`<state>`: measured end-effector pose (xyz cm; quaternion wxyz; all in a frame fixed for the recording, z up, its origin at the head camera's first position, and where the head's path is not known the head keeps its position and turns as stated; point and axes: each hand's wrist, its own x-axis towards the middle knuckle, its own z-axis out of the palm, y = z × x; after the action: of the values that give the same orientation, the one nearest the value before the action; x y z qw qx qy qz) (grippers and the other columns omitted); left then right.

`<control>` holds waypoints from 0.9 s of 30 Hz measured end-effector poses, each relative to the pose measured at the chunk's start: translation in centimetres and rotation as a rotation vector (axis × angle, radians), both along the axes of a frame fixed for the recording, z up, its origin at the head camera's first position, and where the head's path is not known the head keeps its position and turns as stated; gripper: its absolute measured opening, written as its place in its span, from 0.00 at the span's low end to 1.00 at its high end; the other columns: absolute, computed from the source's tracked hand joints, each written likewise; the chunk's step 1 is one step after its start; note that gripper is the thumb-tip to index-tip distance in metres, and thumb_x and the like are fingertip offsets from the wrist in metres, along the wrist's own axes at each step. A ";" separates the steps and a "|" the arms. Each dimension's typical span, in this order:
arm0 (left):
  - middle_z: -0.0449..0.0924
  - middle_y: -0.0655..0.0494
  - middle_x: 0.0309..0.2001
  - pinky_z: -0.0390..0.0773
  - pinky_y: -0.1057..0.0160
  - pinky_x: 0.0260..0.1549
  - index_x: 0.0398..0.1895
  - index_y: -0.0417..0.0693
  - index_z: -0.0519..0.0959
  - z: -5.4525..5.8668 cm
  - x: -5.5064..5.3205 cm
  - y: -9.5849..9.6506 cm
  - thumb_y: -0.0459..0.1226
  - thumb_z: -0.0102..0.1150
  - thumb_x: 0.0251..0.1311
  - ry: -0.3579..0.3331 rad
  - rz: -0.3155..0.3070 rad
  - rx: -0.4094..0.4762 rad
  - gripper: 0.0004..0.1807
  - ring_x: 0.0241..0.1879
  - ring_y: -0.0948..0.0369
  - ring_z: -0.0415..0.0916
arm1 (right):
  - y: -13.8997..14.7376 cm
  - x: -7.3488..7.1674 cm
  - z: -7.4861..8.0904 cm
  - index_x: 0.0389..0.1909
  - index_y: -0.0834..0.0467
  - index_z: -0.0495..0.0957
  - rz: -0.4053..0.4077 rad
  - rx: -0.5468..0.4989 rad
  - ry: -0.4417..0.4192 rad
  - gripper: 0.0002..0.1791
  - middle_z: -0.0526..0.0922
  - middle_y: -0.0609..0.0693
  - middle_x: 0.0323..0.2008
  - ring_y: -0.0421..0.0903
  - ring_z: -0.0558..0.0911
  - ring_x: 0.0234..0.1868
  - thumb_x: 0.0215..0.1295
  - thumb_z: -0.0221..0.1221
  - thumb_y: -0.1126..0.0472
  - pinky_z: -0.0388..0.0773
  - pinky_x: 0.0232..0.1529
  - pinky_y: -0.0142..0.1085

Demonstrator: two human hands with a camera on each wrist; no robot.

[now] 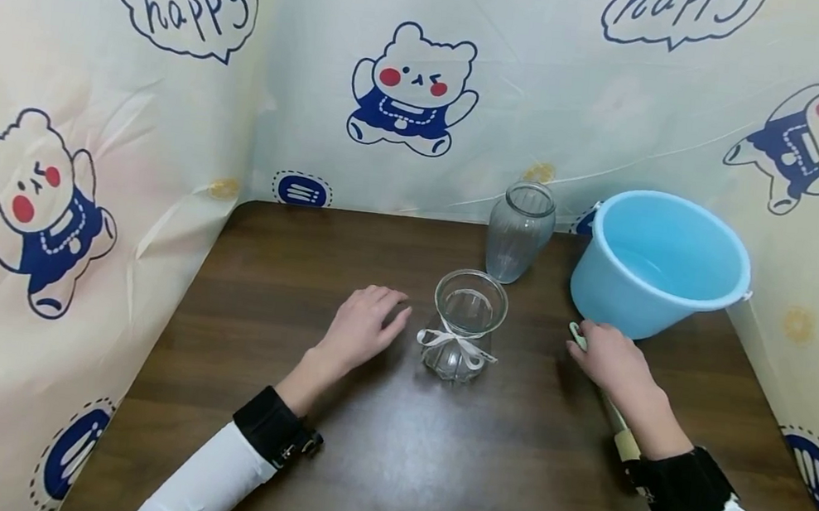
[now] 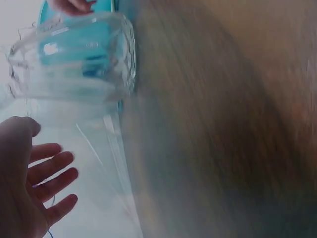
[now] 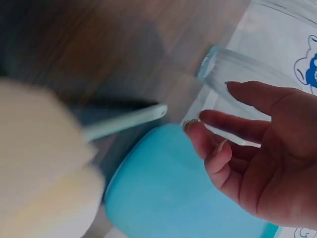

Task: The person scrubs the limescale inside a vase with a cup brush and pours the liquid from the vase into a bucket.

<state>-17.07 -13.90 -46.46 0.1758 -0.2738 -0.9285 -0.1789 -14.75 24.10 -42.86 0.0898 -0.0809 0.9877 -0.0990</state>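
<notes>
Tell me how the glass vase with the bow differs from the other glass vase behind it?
The bowed vase has a white bow round its neck; the plain vase shows none. The bowed vase is squat with a wide, flaring mouth, while the plain vase looks slimmer, narrowing toward its base. The bowed vase stands nearer the left hand, the plain vase nearer the blue bucket. Both are see-through and upright.

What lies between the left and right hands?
From left hand to right hand in the head view: bare tabletop, the glass jar with its white bow, more tabletop, then the green handle's tip.
</notes>
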 end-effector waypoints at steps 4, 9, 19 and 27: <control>0.86 0.53 0.40 0.78 0.50 0.42 0.44 0.47 0.83 0.0 -0.5 -1.0 0.46 0.51 0.67 -0.029 0.058 -0.051 0.15 0.42 0.54 0.78 | 0.9 0.5 -0.2 0.34 0.66 0.73 -0.031 0.035 -0.045 0.13 0.76 0.59 0.24 0.53 0.75 0.24 0.66 0.57 0.58 0.72 0.21 0.45; 0.86 0.52 0.40 0.79 0.50 0.38 0.45 0.47 0.83 0.1 -0.6 -1.7 0.46 0.53 0.66 -0.091 0.102 -0.056 0.16 0.41 0.53 0.78 | 1.5 1.1 -0.7 0.31 0.66 0.73 -0.064 0.066 -0.156 0.14 0.76 0.59 0.23 0.53 0.76 0.22 0.66 0.57 0.57 0.73 0.19 0.44; 0.86 0.54 0.40 0.79 0.50 0.38 0.45 0.48 0.82 -0.3 -0.2 -1.4 0.46 0.54 0.66 -0.139 0.102 -0.041 0.15 0.40 0.55 0.78 | 2.6 0.8 -1.6 0.31 0.63 0.73 -0.063 0.053 -0.311 0.07 0.75 0.56 0.25 0.50 0.75 0.25 0.64 0.58 0.63 0.72 0.21 0.40; 0.86 0.54 0.39 0.78 0.49 0.38 0.44 0.48 0.83 -0.3 0.0 -1.6 0.47 0.53 0.66 -0.125 0.110 -0.053 0.15 0.40 0.54 0.79 | 2.6 0.0 -1.9 0.32 0.65 0.73 -0.049 0.042 -0.290 0.05 0.74 0.57 0.25 0.51 0.74 0.25 0.64 0.54 0.66 0.71 0.21 0.40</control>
<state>-17.06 -15.48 -46.76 0.1198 -0.2155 -0.9557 -0.1610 -14.80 26.69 -44.73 0.2310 -0.0399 0.9678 -0.0912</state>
